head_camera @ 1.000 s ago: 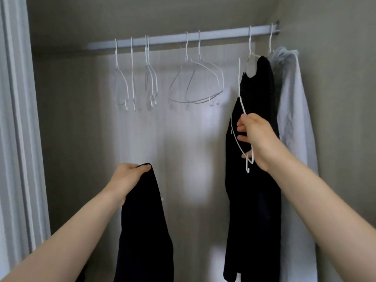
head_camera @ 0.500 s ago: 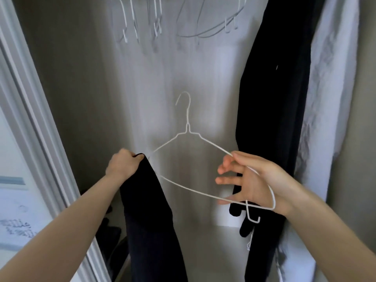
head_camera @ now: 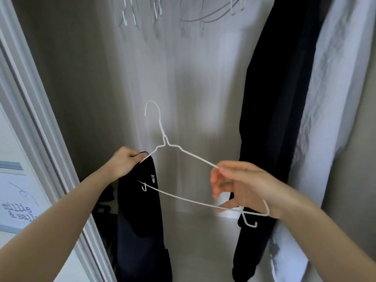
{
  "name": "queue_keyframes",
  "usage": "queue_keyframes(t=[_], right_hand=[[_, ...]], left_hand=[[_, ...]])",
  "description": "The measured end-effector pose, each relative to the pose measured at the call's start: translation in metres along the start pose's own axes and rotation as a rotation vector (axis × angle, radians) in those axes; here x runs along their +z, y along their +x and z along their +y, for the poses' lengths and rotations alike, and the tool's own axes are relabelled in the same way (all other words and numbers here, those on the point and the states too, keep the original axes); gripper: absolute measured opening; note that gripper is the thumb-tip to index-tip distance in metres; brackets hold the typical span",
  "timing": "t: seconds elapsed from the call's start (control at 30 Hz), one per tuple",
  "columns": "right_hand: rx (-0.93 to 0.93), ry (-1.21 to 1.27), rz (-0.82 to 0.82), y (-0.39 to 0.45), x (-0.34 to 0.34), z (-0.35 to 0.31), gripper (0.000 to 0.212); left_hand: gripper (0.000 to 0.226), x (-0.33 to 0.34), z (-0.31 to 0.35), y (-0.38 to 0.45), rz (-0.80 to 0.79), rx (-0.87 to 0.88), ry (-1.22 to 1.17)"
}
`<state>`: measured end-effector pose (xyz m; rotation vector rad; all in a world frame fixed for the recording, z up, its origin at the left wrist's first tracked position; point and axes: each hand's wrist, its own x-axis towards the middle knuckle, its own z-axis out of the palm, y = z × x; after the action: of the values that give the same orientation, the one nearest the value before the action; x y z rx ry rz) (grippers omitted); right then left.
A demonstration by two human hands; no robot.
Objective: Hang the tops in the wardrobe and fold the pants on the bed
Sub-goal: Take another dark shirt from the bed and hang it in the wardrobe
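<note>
Two bare hands work at chest height inside an open wardrobe. Left hand [head_camera: 125, 162] is closed around the top edge of a dark top [head_camera: 140, 210], which hangs straight down below that fist toward the wardrobe floor. Right hand [head_camera: 242, 190] pinches a white wire hanger [head_camera: 183, 155] by its right shoulder, thumb and forefinger on the upper wire and the lower fingers curled by the bottom bar. Its hook points up, above and between the two hands. Its left shoulder tip meets the fabric just beside the left thumb and seems to be entering the garment there, though the cloth hides how far in it is. To the right of the right hand hang a black garment [head_camera: 270, 119] and, beyond it, a white garment [head_camera: 333, 98]. High above both hands, blurred spare hangers [head_camera: 203, 15] dangle. Judging the risks: the thin wire could flex or twist in the light pinch and miss the neck opening, perhaps sliding into a sleeve instead. The small clip hooks on the bottom bar may snag the dark fabric. If the left fist loosens before both shoulders are seated, the top would likely slide off and drop. Lifting later, the hook could catch a neighbouring hanger.
</note>
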<state>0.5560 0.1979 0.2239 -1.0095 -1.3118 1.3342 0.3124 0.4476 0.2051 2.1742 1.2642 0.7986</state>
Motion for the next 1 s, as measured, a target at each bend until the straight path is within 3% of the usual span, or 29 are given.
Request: queue_keyframes(t=[0.17, 0.3, 0.43, 0.53, 0.63, 0.7, 0.77, 0.87, 0.9, 1.0], right_hand=[[0.04, 0.088, -0.05, 0.023, 0.01, 0.032, 0.022], [-0.015, 0.217, -0.128, 0.028, 0.012, 0.046, 0.022], [-0.103, 0.321, -0.156, 0.025, 0.015, 0.044, 0.021], [-0.163, 0.37, -0.237, 0.025, 0.02, 0.043, 0.022], [-0.114, 0.55, -0.287, 0.032, 0.02, 0.045, 0.042], [-0.016, 0.589, -0.184, 0.041, 0.022, 0.051, 0.054], [0.031, 0.335, 0.006, 0.048, 0.024, 0.063, 0.045], [-0.067, -0.541, 0.252, 0.045, 0.02, 0.082, 0.027], [-0.107, -0.772, 0.269, 0.042, 0.016, 0.088, 0.033], [-0.222, -1.124, 0.207, 0.022, 0.008, 0.091, 0.041]], left_hand=[[0.049, -0.002, 0.046, -0.021, -0.016, 0.168, -0.171], [0.036, -0.013, 0.065, -0.033, -0.014, 0.213, -0.315], [0.039, -0.027, 0.066, -0.036, 0.15, 0.446, 0.12], [0.038, -0.03, 0.076, -0.041, 0.15, 0.48, 0.074], [0.04, -0.027, 0.091, -0.05, 0.133, 0.47, -0.079], [0.038, -0.024, 0.101, -0.054, 0.165, 0.472, -0.152], [0.036, -0.021, 0.107, -0.055, 0.178, 0.47, -0.193], [0.028, -0.026, 0.105, -0.056, 0.221, 0.469, -0.21], [0.025, -0.029, 0.101, -0.055, 0.235, 0.47, -0.202], [0.033, -0.035, 0.083, -0.049, 0.288, 0.43, -0.093]])
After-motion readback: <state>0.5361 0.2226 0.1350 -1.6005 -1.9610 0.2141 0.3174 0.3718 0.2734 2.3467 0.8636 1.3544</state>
